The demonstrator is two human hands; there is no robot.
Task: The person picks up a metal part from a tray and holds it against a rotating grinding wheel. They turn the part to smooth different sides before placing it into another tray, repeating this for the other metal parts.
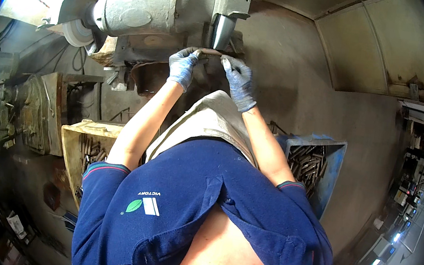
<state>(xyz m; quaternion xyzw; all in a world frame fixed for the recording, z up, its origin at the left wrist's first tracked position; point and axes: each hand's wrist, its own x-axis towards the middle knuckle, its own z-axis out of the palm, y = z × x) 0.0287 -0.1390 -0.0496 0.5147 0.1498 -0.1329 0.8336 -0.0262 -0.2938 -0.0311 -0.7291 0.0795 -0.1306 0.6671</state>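
Both my gloved hands hold a short brownish metal rod [211, 52] level, one at each end, at the front of a bench grinder [142, 10]. My left hand [182, 67] pinches the rod's left end with thumb and fingers. At its right end, the fingertips of my right hand [237, 82] grip it. Just above the rod's middle is the grinder's right-hand wheel or belt [223, 32], shiny grey, under its housing. Whether rod and wheel touch, I cannot tell. The blue gloves look worn and dirty.
A pale wooden box [70, 141] of metal rods stands at my left, a blue bin [333, 171] of similar rods at my right. A second grinding wheel [78, 33] sits at the grinder's left end. Further left is a green machine [29, 110]. Metal panels [376, 47] stand at the far right.
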